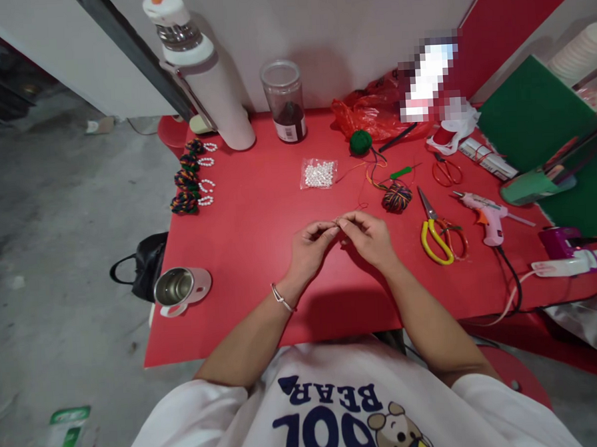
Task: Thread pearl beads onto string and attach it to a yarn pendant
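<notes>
Over the middle of the red table, my left hand (310, 248) and my right hand (370, 238) meet fingertip to fingertip. Both pinch a thin strand of yarn (362, 205), part of which shows just beyond the fingers; the rest is mostly hidden by them. Past my hands lies a small clear bag of white beads (320, 173). To its right are a multicoloured yarn ball (397, 197), a green yarn ball (360, 142) and a green-handled crochet hook (400, 173). Yellow-handled scissors (435, 236) rest right of my right hand.
A pink glue gun (488, 217) and red-handled scissors (446, 171) lie at the right. Several yarn pieces with bead loops (186, 181) line the left edge. A mug (182, 289), a tall white flask (216, 88) and a clear jar (284, 101) stand on the table.
</notes>
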A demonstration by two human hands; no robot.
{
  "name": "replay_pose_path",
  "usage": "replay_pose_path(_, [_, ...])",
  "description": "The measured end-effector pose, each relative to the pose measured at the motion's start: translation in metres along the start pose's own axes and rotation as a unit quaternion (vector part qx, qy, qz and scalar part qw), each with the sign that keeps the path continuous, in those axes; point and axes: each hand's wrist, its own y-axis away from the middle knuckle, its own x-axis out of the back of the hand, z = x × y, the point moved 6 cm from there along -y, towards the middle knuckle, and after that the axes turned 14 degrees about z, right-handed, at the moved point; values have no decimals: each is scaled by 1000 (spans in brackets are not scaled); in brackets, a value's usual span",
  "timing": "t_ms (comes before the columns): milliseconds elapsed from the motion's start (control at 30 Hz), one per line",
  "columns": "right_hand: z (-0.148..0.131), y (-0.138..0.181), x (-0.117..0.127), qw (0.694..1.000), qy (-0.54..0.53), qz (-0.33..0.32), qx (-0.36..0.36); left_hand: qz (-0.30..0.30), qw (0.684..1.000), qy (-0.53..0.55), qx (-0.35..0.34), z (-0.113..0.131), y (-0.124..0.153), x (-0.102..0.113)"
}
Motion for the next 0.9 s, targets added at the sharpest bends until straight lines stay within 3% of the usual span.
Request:
replay_pose_path(567, [-5, 0, 2, 998, 45, -4, 45, 12, 1000, 3, 1, -1, -2, 3])
replay_pose_path(667, [-10, -1, 5, 993, 85, 15, 86, -10, 998, 47, 50, -3, -2, 0])
replay_pose_path(767, [-9, 0, 3, 992, 97, -6, 82, -44, 993, 68, 83, -3, -2, -4])
replay_pose_path(900, [-10, 1, 1, 988, 115, -28, 102, -56, 996, 38, 64, -3, -2, -4])
